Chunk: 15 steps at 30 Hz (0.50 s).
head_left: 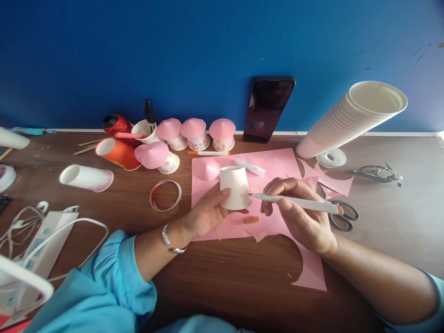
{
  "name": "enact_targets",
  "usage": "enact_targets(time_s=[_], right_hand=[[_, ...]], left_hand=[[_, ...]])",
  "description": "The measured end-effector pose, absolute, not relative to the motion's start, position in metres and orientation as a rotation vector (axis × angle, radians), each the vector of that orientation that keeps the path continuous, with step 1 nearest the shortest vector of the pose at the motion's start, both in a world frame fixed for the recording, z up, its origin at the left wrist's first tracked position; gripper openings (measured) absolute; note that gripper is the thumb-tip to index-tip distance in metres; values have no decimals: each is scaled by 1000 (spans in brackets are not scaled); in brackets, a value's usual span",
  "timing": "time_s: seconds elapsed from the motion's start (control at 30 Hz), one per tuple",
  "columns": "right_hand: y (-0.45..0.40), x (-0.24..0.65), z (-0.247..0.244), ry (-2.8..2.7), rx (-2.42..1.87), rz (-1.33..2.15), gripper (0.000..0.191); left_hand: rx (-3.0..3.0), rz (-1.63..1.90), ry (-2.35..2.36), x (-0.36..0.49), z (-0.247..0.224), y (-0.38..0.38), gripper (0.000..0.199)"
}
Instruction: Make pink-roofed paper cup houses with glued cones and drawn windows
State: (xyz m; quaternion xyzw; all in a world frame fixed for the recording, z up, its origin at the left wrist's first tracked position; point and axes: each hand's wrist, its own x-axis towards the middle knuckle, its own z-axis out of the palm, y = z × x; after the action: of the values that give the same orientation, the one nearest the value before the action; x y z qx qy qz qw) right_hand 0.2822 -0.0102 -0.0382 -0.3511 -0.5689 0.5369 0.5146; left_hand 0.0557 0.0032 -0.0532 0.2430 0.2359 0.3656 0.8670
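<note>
A plain white paper cup (235, 187), upside down, is in my left hand (208, 210), its thumb on the cup's side. My right hand (305, 217) grips a white marker (301, 202) with an orange end, its tip at the cup's lower right side. Beneath both hands lies a cut sheet of pink paper (277, 166). On that sheet are a pink paper cone (207, 169), a glue tube (250, 167) and a small orange cap (252, 219).
Behind stand decorated cups with pink cone tops (222, 134) and a phone (268, 108) against the blue wall. To the right are a tall cup stack (347, 120) and scissors (343, 216). A tape roll (165, 195) and power strip (45, 245) lie left.
</note>
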Motion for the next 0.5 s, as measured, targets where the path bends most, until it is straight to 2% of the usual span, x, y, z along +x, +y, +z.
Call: enact_targets(time_s=[0.13,0.27,0.5], right_hand=[[-11,281,-35,-1358,-775,1329,7],[-10,280,-35,-1361,-795,1310,6],[-10,281,-38,-1357,-777,1309,5]], left_hand=[[533,774,487,55,-52,4,27],[588,736,462,56,-52,5,29],[660,655,472,57,-47,4,49]])
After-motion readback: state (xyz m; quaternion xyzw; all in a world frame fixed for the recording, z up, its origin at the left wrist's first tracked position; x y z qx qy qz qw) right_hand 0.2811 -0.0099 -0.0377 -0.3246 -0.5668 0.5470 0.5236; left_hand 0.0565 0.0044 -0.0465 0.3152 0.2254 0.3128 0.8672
